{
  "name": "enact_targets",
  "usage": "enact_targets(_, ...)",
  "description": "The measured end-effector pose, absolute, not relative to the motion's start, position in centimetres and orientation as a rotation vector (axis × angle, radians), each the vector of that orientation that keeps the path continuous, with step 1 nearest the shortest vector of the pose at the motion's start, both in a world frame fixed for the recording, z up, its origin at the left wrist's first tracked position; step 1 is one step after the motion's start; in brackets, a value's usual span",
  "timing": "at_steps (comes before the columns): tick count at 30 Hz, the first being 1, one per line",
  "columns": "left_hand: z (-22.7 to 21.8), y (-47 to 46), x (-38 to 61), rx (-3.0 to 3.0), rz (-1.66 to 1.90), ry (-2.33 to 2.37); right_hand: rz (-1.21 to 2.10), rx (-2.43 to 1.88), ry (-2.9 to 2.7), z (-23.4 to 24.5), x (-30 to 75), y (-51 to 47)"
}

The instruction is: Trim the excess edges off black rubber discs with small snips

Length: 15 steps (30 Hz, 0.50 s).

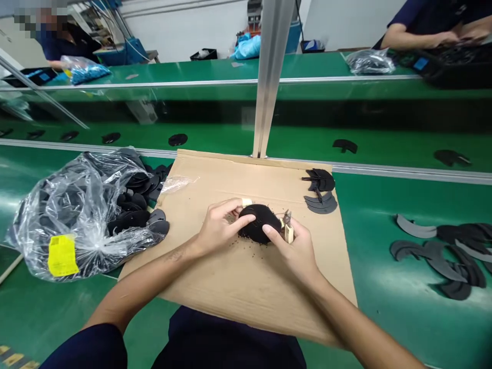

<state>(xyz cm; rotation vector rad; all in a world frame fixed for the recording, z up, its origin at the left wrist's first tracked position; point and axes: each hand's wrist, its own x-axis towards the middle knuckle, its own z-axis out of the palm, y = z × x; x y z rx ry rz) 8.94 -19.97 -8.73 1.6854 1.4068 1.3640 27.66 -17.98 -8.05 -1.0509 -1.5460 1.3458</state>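
Observation:
Between my two hands I hold a round black plastic part (258,224) above the cardboard sheet (238,287). My left hand (221,225) is closed on its left edge, thumb on top, with a pale wrap on one fingertip. My right hand (294,246) has its thumb on the part's right side. In that same hand is a small pair of side cutters (287,228), jaws pointing up and away. Black crumbs lie scattered on the cardboard around the part. At the cardboard's far right corner rest a few dark curved pieces (321,202).
A clear plastic bag (73,205) of black discs with a yellow label lies open at left. Loose curved pieces (442,256) lie at right. Beyond a metal post (268,77), a green conveyor (215,133) carries spaced parts. Two people sit across it.

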Motion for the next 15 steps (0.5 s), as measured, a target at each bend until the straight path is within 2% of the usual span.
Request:
enact_targets(10, -10.2, -20.7, 8.9, 1.587, 1.381, 1.442, 1.341, -1.086, -1.551, -9.5, 27.4, -18.0)
enact_targets(15, -10.3, -20.6, 9.0, 1.508, 1.273, 1.278, 1.312, -1.112, -1.588, -9.7, 27.7, -18.5)
